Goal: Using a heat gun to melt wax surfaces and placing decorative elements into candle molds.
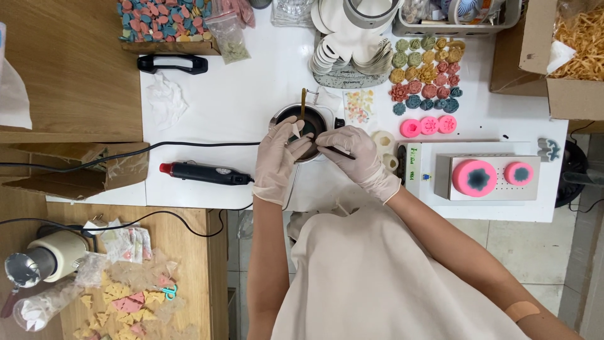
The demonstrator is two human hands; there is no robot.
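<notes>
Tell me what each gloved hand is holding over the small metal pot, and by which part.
The left hand pinches a small pale piece by its lower end. The right hand grips a thin dark stick-like tool near its middle. Both are above the metal pot.

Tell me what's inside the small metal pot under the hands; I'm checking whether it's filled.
The metal pot looks dark inside, with a wooden stick standing in it. The left hand and right hand cover its near half, so the fill level is unclear.

Bright, even light falls from overhead, leaving only soft, short shadows. The white table (251,94) glares slightly. Focus is sharp throughout.
</notes>
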